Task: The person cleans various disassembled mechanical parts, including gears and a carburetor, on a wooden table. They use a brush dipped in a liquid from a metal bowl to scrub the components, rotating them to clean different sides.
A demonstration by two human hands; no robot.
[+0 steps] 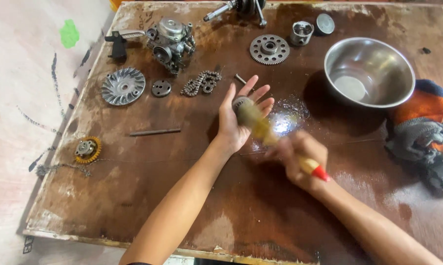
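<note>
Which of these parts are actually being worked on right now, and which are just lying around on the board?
In hand:
left hand cradling a small round metal part
right hand gripping a yellow-handled, red-tipped brush

Lying about:
steel bowl
large toothed gear disc
grey carburettor
finned silver pulley disc
coiled chain
thin metal rod
orange-grey cloth

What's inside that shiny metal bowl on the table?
The steel bowl looks empty: only its bare, reflective bottom shows, perhaps with a thin wet film. The near inner wall is hidden behind the rim, so something small there couldn't be seen.

You see even, bright overhead light, hard glare on the wet board [285, 120], soft shadow beside the steel bowl [368, 71], and motion blur smearing your right hand [300, 159].
</note>
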